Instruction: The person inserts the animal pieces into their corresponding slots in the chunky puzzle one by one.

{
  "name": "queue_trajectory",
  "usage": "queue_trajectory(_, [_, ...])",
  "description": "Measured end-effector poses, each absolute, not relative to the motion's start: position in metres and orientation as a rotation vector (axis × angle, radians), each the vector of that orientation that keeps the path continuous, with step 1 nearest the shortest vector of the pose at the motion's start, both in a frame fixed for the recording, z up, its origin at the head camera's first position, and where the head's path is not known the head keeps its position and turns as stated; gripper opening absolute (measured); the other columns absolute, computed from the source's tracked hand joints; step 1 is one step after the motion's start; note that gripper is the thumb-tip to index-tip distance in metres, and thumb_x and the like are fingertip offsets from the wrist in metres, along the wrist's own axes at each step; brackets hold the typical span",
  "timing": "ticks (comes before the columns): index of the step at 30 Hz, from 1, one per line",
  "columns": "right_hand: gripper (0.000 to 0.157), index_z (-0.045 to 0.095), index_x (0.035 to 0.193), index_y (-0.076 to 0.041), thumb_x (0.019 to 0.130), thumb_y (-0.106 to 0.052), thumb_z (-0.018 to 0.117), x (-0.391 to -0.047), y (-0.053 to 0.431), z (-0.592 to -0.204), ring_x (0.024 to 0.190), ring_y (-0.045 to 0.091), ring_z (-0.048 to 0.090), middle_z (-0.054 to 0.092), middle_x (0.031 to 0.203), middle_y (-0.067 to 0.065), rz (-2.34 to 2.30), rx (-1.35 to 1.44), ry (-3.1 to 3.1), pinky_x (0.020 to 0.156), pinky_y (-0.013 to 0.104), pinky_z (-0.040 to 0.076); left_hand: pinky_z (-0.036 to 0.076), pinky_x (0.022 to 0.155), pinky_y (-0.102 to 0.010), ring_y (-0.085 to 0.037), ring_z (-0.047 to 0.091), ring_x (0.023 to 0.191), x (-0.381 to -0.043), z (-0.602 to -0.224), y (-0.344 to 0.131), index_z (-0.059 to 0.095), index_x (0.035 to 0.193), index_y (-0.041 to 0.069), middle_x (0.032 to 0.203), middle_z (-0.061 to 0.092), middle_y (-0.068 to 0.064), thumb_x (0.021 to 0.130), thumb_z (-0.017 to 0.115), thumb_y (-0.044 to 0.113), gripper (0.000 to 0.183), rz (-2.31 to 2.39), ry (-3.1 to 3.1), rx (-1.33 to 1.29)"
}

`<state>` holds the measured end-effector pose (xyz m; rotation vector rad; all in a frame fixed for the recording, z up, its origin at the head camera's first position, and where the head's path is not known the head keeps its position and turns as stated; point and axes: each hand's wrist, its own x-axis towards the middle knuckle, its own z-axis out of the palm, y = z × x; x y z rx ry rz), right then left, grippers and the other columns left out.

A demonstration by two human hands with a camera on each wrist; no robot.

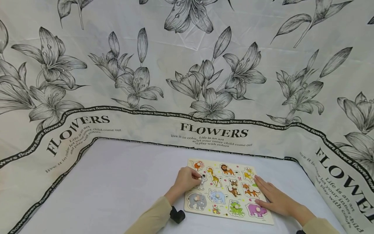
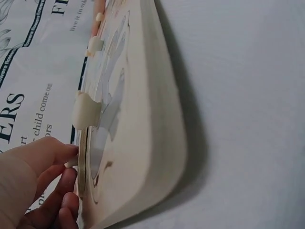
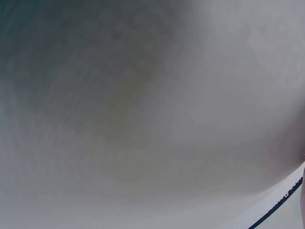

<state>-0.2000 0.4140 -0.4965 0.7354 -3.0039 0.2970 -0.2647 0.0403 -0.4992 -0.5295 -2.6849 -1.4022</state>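
A wooden animal puzzle board (image 1: pixel 201 208) lies on the white cloth, with animal pieces that carry small knobs. At its left side, thumb and fingers of my left hand (image 1: pixel 187 179) pinch the knob of a black-and-white zebra piece (image 1: pixel 202 184). The edge of that piece (image 2: pixel 82 167) shows at the fingertips in the left wrist view, close over the board face. My right hand (image 1: pixel 276 198) rests along the board's right edge with fingers extended, the thumb by the purple hippo piece (image 1: pixel 257 210). The right wrist view is mostly blurred.
Around the zebra sit an elephant piece (image 1: pixel 196 201), a giraffe piece (image 1: pixel 214 177) and a monkey piece (image 1: pixel 198 165). A black wrist device (image 1: pixel 177 214) is at the left cuff. Behind the table hangs a flower-printed cloth (image 1: pixel 201 97).
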Motion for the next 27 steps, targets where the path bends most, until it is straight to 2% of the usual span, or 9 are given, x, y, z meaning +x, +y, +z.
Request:
queue_trajectory(10, [0.078, 0.028, 0.150, -0.003, 0.093, -0.049, 0.055, -0.202, 0.414, -0.493, 0.129, -0.024, -0.016, 0.030, 0.153, 0.023, 0.306, 0.728, -3.032, 0.100, -0.002, -0.013, 0.045, 0.053, -0.014, 0.004, 0.053, 0.056, -0.262, -0.497, 0.042, 0.076, 0.081, 0.004, 0.068, 0.070, 0.002, 0.073, 0.076, 0.006, 0.008, -1.376, -2.638, -0.550])
queue_trajectory(18, [0.078, 0.029, 0.149, -0.002, 0.093, -0.049, 0.055, -0.203, 0.415, -0.490, 0.128, -0.025, -0.016, 0.030, 0.153, 0.023, 0.308, 0.724, -3.035, 0.100, -0.002, -0.013, 0.048, 0.059, -0.014, 0.001, 0.058, 0.064, -0.261, -0.499, 0.045, 0.076, 0.086, 0.007, 0.076, 0.072, 0.001, 0.077, 0.077, 0.008, 0.009, -1.350, -2.671, -0.521])
queue_trajectory(27, [0.077, 0.031, 0.148, 0.000, 0.092, -0.048, 0.056, -0.203, 0.414, -0.491, 0.129, -0.025, -0.015, 0.032, 0.152, 0.025, 0.310, 0.744, -3.021, 0.100, -0.002, -0.013, 0.047, 0.060, -0.015, -0.003, 0.060, 0.067, -0.250, -0.490, 0.049, 0.075, 0.087, 0.005, 0.079, 0.073, -0.002, 0.077, 0.077, 0.004, 0.010, -1.265, -2.704, -0.451])
